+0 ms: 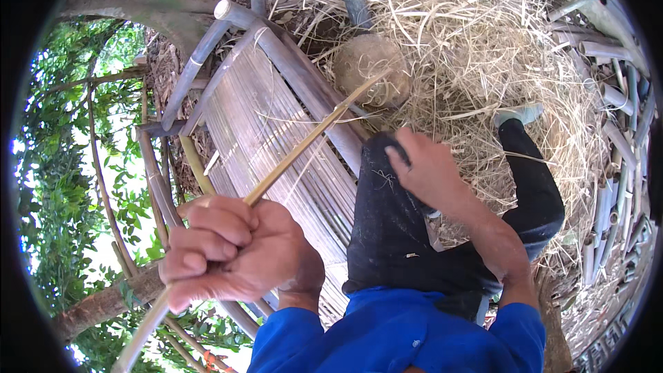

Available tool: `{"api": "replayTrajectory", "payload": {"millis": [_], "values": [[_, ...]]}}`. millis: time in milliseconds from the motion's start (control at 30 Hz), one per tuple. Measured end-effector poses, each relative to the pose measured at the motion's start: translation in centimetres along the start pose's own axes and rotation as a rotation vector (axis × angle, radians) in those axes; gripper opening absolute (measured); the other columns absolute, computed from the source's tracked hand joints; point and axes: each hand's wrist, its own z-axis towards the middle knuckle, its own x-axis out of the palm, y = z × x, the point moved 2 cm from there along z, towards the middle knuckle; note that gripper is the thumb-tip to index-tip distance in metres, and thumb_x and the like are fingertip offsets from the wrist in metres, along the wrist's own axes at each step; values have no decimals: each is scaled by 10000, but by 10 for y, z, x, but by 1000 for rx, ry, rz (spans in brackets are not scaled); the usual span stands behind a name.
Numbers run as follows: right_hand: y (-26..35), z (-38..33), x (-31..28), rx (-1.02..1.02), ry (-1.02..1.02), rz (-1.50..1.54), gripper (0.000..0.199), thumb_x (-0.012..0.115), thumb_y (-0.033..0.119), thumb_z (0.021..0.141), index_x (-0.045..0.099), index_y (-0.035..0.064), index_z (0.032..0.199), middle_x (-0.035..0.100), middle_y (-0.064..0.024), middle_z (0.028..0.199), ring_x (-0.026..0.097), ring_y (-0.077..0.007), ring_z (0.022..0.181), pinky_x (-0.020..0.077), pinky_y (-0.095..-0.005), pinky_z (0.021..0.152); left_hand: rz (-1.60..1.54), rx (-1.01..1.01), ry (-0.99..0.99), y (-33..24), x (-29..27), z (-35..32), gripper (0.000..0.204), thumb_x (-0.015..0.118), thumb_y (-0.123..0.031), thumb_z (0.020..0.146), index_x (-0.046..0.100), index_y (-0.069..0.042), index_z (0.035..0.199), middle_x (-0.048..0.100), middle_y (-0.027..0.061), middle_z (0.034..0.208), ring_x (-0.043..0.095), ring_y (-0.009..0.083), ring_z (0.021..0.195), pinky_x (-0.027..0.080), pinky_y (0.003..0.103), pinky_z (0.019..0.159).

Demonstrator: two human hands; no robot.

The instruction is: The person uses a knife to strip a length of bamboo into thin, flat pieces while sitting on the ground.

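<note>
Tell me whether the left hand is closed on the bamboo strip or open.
Closed: the left hand is a fist around the bamboo strip, fingers curled over it.

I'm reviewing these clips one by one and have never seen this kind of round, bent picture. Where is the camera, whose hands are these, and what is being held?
The camera sits on the person's head and looks down, so the forearms in blue sleeves come in from the lower edge. Its wide lens bends straight lines near the rim.

The left hand is closed in a fist around a long thin bamboo strip that slants up toward a round stone. The right hand rests on the knee of the dark trousers; what it grips, if anything, cannot be told.

Beside the legs lies a slatted bamboo bench. Beyond it is a heap of pale bamboo shavings, with cut bamboo poles stacked at the right.
</note>
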Motion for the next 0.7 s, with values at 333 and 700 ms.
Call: {"api": "replayTrajectory", "payload": {"millis": [333,700], "values": [[-32,45,20,11,65,-155,212,703,190,893,607,77,1044,601,-98,792,648,-291,617,555,-423,539,-40,-7,19,-4,17,-8,461,441,-504,1057,435,-103,829,287,-26,652,239,83,499,180,259,423],[-79,67,49,-68,82,-40,176,651,154,929,527,70,1023,603,-172,760,647,-366,660,533,-451,558,85,96,79,10,2,17,387,421,-393,1088,428,-97,839,267,-28,656,248,90,529,235,249,451]]}}
